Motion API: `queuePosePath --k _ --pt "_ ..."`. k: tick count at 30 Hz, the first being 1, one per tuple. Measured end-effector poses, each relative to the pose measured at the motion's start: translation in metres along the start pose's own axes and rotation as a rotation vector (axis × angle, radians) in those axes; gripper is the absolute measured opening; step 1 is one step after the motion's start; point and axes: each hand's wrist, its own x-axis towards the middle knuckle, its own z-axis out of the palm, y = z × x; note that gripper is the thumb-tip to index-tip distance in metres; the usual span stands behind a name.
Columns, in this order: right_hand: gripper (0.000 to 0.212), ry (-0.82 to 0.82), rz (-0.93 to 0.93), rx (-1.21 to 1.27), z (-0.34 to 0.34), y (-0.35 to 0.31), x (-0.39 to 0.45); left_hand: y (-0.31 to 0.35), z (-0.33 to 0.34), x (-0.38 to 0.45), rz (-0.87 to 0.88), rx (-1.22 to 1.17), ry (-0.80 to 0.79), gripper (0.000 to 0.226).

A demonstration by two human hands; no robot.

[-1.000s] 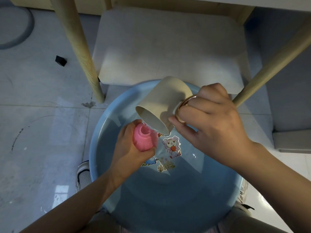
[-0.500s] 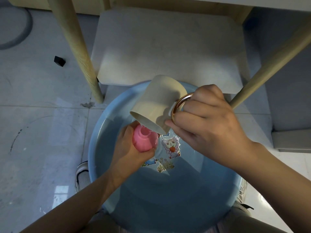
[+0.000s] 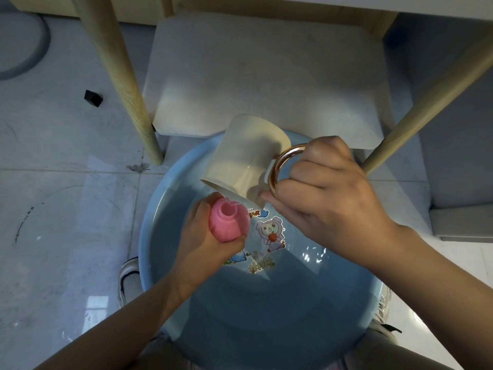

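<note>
Cream mug [image 3: 240, 156] over pink bottle [image 3: 229, 225], right hand [image 3: 328, 198] gripping handle [image 3: 280, 166], left hand [image 3: 205, 244] clasping bottle, sticker [image 3: 269, 233] lettering unreadable

The cream mug [image 3: 248, 158] in the right hand [image 3: 328, 201] tips steeper than a second ago and has slid toward the left of the frame, its inside no longer showing, while the pink bottle [image 3: 229, 225] now shows its open mouth fully.
</note>
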Motion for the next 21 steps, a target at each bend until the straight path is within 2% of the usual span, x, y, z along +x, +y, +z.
queuePosePath --k 21 --pt "0.035 0.025 -0.031 0.025 0.0051 0.0002 -0.0051 -0.0008 -0.0015 -0.0002 -0.005 -0.068 0.017 0.076"
